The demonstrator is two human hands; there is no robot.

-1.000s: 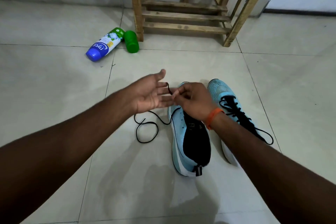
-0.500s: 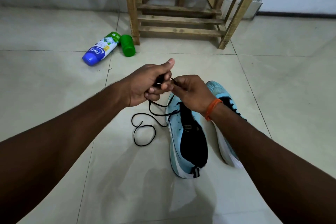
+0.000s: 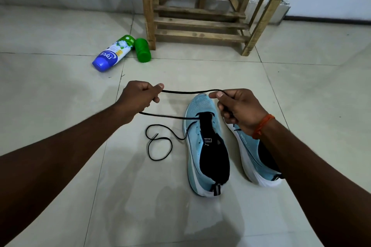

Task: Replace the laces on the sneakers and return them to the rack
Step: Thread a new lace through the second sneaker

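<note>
Two light blue sneakers lie on the tiled floor, toes pointing away from me. The left sneaker has a black tongue and a black lace threaded through its front eyelets. My left hand pinches the lace left of the toe. My right hand pinches it above the toe, so a stretch of lace runs taut between them. The loose end curls in a loop on the floor left of the shoe. The right sneaker is partly hidden behind my right forearm. The wooden rack stands beyond.
A white and blue bottle lies on its side left of the rack, with a green cap beside it. The wall runs behind the rack. Open tiled floor spreads on both sides of the shoes.
My hands were together over the sneaker's toe. They have drawn apart sideways, stretching the lace between them, and both now grip it.
</note>
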